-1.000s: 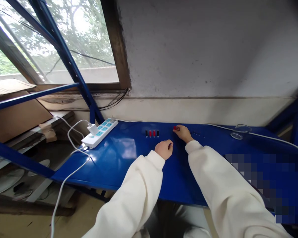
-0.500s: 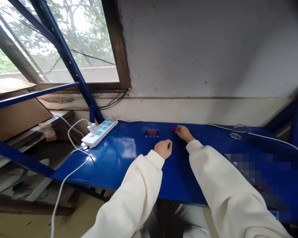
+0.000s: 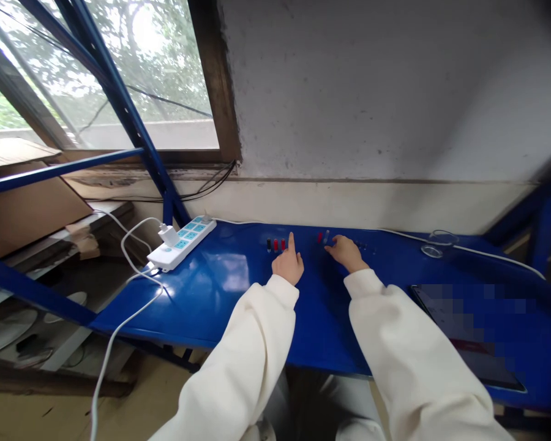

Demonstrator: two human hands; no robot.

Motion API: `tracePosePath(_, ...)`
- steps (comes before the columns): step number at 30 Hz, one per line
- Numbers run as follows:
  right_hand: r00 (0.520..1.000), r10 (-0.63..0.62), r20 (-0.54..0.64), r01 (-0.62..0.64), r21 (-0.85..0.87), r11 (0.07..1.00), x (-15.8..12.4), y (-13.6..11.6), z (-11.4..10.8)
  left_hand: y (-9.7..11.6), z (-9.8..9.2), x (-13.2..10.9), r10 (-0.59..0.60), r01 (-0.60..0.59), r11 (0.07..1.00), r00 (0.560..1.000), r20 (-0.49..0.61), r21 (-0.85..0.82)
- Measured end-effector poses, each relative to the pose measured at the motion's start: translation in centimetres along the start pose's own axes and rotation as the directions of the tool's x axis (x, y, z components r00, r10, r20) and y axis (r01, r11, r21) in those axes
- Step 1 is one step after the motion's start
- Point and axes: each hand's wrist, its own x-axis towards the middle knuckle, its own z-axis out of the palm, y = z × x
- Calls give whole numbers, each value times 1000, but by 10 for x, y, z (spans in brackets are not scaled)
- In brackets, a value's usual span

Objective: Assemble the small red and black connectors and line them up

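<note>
My left hand [image 3: 288, 267] is over the blue table with its index finger stretched out and the other fingers curled. That finger lies at the right end of a short row of small pieces and covers the end one. Showing in the row are a black piece [image 3: 269, 244], a red piece [image 3: 276, 245] and a second red piece [image 3: 283, 244]. To the right, my right hand [image 3: 346, 252] hovers low with thumb and fingers slightly apart. Just beyond its fingertips are a small red piece [image 3: 320, 237] and a clear piece [image 3: 327, 235].
A white power strip [image 3: 182, 244] with a plugged-in adapter lies at the left, its cable hanging over the edge. Clear round containers [image 3: 431, 251] sit at the back right beside a white cable. A dark tablet-like object [image 3: 487, 361] lies right. Tiny bits [image 3: 365, 246] lie past my right hand.
My left hand has moved left and extended its index finger to the row's right end. My right hand has drawn back slightly from the red piece, and the clear piece now shows.
</note>
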Motion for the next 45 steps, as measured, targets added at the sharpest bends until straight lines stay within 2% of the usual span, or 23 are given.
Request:
tracePosePath(5,987,-104,-126,117,104,988,-45,-23,-5,-3,1,6,-42,42,999,999,-7,8)
tracePosePath(9,972,-207,-107,222,156,962,-64,-38,-3,-6,1,9,-35,34,999,995,-91,-14)
tracePosePath(11,969,-219,-116,236,172,956,-66,-40,-1,-9,2,11,-19,7,996,990,-137,-84)
tracePosePath(13,967,-206,-147,233,193,953,-68,-40,0,-11,4,12,-6,-34,971,986,-165,-237)
tracePosePath(15,967,-175,-184,214,225,950,-69,-39,1,-10,6,11,-14,-58,883,989,-150,-465)
tracePosePath(17,971,-133,-196,184,273,944,-70,-39,2,-6,8,10,-28,-37,729,996,-83,-684)
tracePosePath(19,978,-102,-181,159,338,928,-72,-40,2,-1,8,8,-4,-4,574,1000,-7,-819)
tracePosePath(22,978,-102,-180,173,440,881,-74,-42,2,5,6,4,56,22,453,997,53,-891)
tracePosePath(26,957,-145,-250,256,501,826,-75,-42,0,7,2,2,87,63,397,991,106,-916)
tracePosePath(34,938,-143,-315,299,528,795,-76,-42,-2,5,3,2,147,75,423,978,151,-903)
tracePosePath(40,939,-158,-304,305,531,791,-75,-40,1,3,7,3,158,45,499,977,142,-866)
tracePosePath(45,932,-171,-319,325,528,784,-74,-40,4,3,10,0,191,-69,614,980,63,-786)
